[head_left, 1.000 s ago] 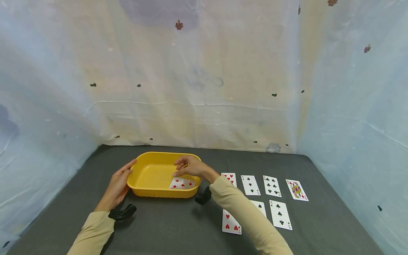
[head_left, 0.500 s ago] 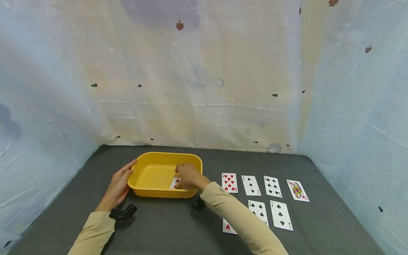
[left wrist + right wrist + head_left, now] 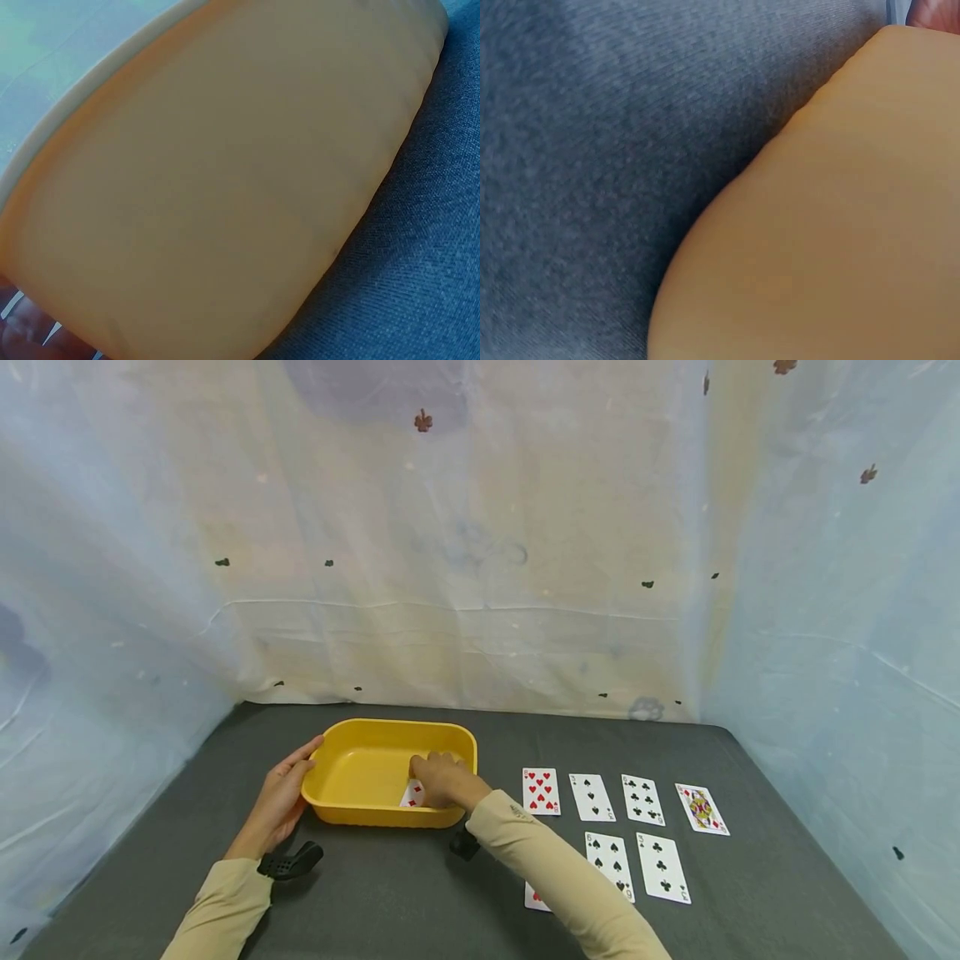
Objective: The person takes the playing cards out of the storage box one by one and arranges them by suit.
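Note:
A yellow plastic tray [image 3: 352,814] rests on the dark cloth. My left hand [image 3: 277,797] holds its left rim, fingers along the outside corner. Inside the tray, at its right front, lies a red diamonds playing card [image 3: 411,794]. My right hand [image 3: 444,779] reaches down over that card with bent fingers. Its back covers most of the card, and its fingertips are hidden, so whether they pinch the card cannot be told. Both wrist views are filled mostly by the tray's outer wall [image 3: 210,180], with only a bit of skin at a corner.
Several face-up cards lie in two rows right of the tray, among them an eight of hearts [image 3: 541,791], a three of clubs [image 3: 663,868] and a diamonds court card [image 3: 702,809]. My right sleeve [image 3: 562,877] covers much of a hearts card [image 3: 536,900]. Curtains surround the table.
My right hand has come down from above the diamonds card onto it, covering more of it. The forearm shifted left, uncovering the eight of hearts and the six of spades. My left hand stays put.

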